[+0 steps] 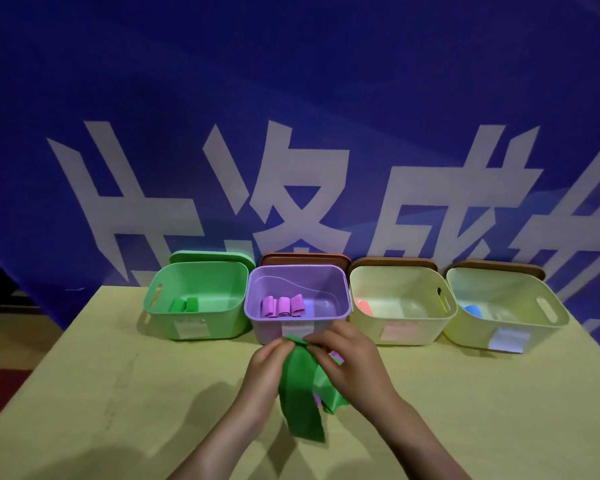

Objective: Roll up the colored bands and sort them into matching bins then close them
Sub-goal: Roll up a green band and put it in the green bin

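A long green band (pixel 300 393) hangs between my hands above the table, its top end pinched by my left hand (pixel 267 368) and my right hand (pixel 347 362). A bit of purple band (pixel 336 357) shows under my right hand. Four open bins stand in a row: a green bin (pixel 160 308) holding two green rolls (pixel 184 304), a purple bin (pixel 326 282) holding three purple rolls (pixel 283 306), a pale yellow bin (pixel 413 318) with a red roll (pixel 363 306), and another pale yellow bin (pixel 534 320) with a blue roll (pixel 473 310).
Lids lean behind the bins: a green lid (pixel 210 257) and brown lids (pixel 303 259). The yellow table (pixel 118 393) ends at the left, where a dark floor shows. A blue banner with white characters (pixel 291 133) hangs right behind the bins.
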A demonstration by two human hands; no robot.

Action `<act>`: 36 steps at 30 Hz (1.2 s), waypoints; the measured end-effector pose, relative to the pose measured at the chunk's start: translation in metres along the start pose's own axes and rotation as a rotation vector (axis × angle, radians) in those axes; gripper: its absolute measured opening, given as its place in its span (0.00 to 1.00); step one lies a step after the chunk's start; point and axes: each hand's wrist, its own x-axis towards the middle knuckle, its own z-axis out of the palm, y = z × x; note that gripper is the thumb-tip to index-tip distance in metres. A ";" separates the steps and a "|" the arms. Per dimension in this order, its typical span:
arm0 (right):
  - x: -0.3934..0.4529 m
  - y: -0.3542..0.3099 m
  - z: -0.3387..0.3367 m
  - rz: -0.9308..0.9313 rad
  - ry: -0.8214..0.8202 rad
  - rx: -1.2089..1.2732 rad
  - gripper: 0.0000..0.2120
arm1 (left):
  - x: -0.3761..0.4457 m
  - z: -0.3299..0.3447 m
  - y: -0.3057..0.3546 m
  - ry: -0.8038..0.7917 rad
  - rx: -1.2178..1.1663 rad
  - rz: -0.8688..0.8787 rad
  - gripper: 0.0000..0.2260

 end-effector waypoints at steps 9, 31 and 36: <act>-0.002 0.016 -0.014 -0.193 0.011 -0.129 0.06 | 0.004 0.010 -0.003 -0.067 -0.023 0.050 0.09; 0.003 0.011 -0.017 0.597 0.026 0.622 0.05 | 0.026 0.016 0.017 -0.319 0.283 0.316 0.22; -0.007 0.009 -0.019 0.583 0.035 0.577 0.07 | 0.025 0.019 0.008 -0.346 0.326 0.329 0.09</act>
